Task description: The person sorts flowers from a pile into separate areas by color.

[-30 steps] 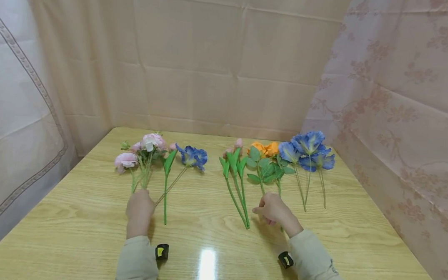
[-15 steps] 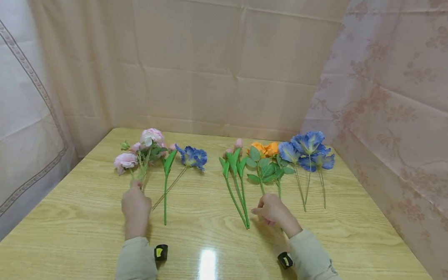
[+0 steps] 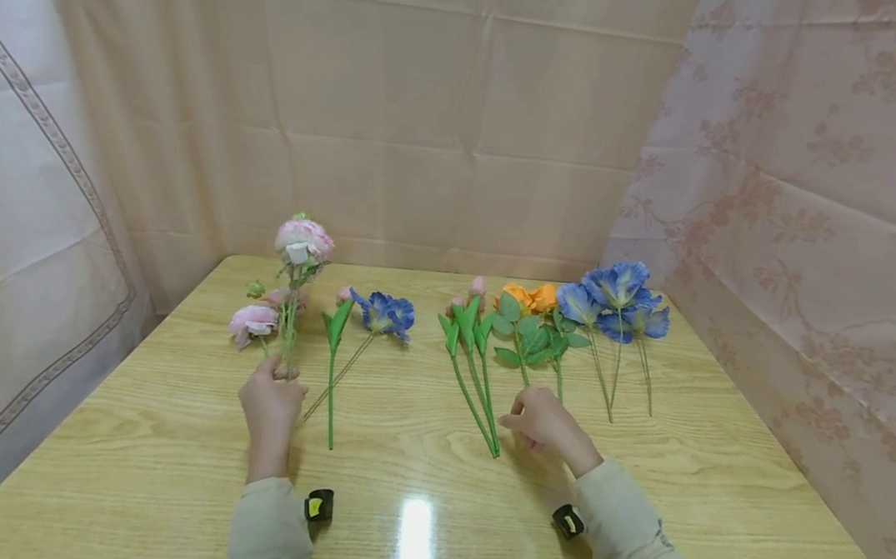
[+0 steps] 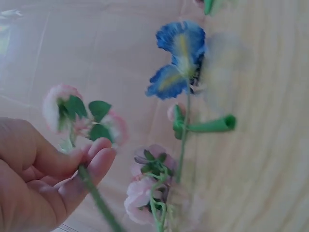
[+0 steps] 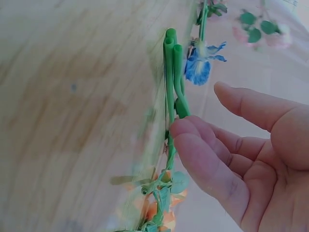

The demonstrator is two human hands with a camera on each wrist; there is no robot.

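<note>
We pinch the upright peony's [image 3: 305,238] stem between our left hand's [image 3: 272,401] fingers, above the surface [image 3: 184,468], likely to spare its petals; our right hand [image 3: 545,421], thumb and fingers apart, hangs beside the tulips [image 3: 468,326].

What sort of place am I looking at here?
Perhaps an improvised filming or craft corner, though I can't be sure: a wood-grain table is backed by a hanging beige cloth, a floral-patterned cloth hangs on the right, and the left hand holds a pink flower.
</note>
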